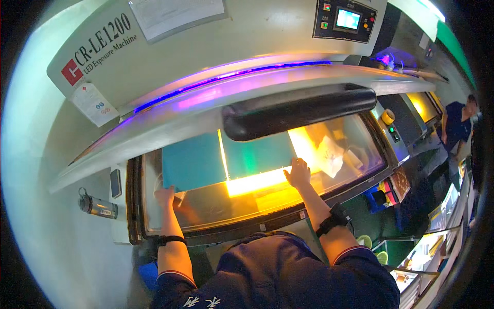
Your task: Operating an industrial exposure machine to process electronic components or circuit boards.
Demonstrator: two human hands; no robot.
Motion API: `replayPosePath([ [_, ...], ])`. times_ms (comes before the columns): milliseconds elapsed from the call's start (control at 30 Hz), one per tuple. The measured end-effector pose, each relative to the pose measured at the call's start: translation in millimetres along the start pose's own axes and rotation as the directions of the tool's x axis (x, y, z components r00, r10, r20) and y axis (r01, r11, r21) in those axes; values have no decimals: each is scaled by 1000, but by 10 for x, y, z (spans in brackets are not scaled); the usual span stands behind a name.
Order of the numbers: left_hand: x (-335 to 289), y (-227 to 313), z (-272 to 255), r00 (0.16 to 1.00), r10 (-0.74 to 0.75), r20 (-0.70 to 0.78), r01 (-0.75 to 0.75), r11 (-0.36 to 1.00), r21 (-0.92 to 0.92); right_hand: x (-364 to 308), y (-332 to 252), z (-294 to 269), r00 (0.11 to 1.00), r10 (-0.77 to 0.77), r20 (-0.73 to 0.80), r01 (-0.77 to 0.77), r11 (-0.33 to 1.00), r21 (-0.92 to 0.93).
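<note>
Two flat blue-green panels lie side by side on the glass bed [368, 141] of a large machine, with bright yellow-white light showing between and below them. At the near left corner of the left panel [190, 162], my left hand [164, 196] is closed on its edge; the fingertips are small and partly hidden. My right hand [298, 174] rests at the near right corner of the right panel [257, 154], its fingers apart and touching the edge. A small pale piece [179, 199] sits by my left hand.
The raised lid [195, 113] with its thick black handle [301, 110] overhangs the bed's far side. Left of the bed are a phone [116, 183] and a metal bottle [98, 206]. A tape roll [388, 117] stands at right. Farther right is another person [455, 123].
</note>
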State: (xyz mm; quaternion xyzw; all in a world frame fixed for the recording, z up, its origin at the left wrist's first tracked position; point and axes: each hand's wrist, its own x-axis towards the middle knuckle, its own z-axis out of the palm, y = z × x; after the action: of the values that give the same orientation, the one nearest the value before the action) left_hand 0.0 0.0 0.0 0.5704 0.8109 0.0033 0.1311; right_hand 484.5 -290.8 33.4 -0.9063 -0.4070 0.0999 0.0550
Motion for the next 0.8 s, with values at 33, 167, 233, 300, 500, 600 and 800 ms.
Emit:
replayPosePath([
  [33,220,-196,111,995,95,18,-95,995,16,-62,-96,-120,999,38,11,-39,994,100],
  [167,1250,-924,324,906,315,-282,-349,934,-78,445,-220,-434,992,113,50,-124,933,339],
  [233,1080,-519,421,892,434,124,-392,881,-263,648,90,-296,946,283,157,-321,874,363],
  [300,756,-324,162,925,337,178,-269,908,-321,790,168,-324,910,280,307,-392,822,413],
  [500,273,-163,-337,923,-67,379,220,900,-377,919,115,-304,913,233,335,-358,853,380],
  [600,-90,169,-509,943,-40,329,231,791,-567,901,299,-300,896,325,303,-429,808,403],
  [800,450,-331,-136,857,215,469,336,457,-823,1310,556,197,931,224,289,-336,837,431],
])
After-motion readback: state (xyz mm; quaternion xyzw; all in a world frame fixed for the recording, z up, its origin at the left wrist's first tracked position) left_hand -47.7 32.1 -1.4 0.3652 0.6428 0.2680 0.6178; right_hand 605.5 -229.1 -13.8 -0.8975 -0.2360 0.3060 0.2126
